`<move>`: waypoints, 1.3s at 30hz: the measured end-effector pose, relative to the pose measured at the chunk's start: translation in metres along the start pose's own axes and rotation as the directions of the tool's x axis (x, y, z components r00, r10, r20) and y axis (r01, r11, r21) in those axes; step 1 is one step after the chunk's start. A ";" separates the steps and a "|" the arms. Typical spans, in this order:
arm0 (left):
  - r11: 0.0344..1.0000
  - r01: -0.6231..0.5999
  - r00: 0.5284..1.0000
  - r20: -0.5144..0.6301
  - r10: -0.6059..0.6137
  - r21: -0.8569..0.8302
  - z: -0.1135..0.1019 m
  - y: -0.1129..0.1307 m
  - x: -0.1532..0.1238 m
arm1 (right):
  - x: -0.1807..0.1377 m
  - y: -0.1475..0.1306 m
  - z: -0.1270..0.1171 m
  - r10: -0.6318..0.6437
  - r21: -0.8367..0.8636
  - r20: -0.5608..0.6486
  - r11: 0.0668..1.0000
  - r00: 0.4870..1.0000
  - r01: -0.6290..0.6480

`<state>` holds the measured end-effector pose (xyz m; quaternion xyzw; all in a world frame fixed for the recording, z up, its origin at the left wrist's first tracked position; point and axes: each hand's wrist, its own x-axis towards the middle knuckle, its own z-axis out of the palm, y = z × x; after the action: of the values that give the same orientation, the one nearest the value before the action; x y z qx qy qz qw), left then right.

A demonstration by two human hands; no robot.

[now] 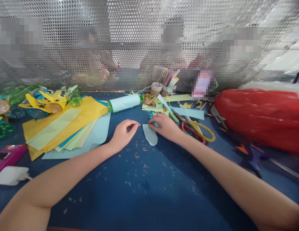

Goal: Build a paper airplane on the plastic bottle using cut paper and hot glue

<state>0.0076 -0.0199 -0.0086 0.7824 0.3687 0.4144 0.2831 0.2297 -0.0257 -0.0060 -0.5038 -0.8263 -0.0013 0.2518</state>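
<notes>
A light blue paper cutout [150, 136], rounded at its near end, lies at the middle of the blue table. My right hand [163, 126] has its fingers closed on the cutout's upper right edge. Just left of it is my left hand [125, 134], thumb and forefinger pinched together, apart from the cutout. Whatever may be between those fingertips is too small to make out. Beyond my hands lies a green bottle wrapped in light blue paper [125, 103]. Beside my right wrist rest scissors with yellow handles [204, 131] and a red-handled pair [193, 134].
Coloured paper sheets [91, 107] and yellow paper animal shapes [53, 101] are at left, near green plastic bottles [75, 96]. A magenta glue gun [11, 157] and white bottle [12, 175] lie nearer. Paper scraps, stick cups [156, 89] and a red bag [257, 118] stand right of centre.
</notes>
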 end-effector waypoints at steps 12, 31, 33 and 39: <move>1.000 0.008 1.000 0.000 -0.008 -0.016 -0.001 0.003 -0.001 | 0.000 -0.001 0.005 0.134 0.148 -0.008 0.980 0.991 -0.131; 0.772 0.086 0.978 0.094 -0.185 0.630 -0.114 -0.018 0.098 | -0.005 0.000 0.015 0.038 -0.003 -0.160 0.999 0.986 -0.039; 0.780 0.100 0.957 0.156 -0.246 0.617 -0.116 -0.028 0.095 | -0.005 0.000 0.015 0.034 -0.001 -0.165 0.999 0.986 -0.034; 0.789 0.057 0.960 0.183 -0.211 0.611 -0.110 -0.045 0.088 | -0.004 0.000 0.014 0.039 0.002 -0.159 0.999 0.987 -0.040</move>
<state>-0.0685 0.0925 0.0514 0.8475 0.4987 0.1566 0.0924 0.2256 -0.0255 -0.0202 -0.5185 -0.7935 -0.0369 0.3165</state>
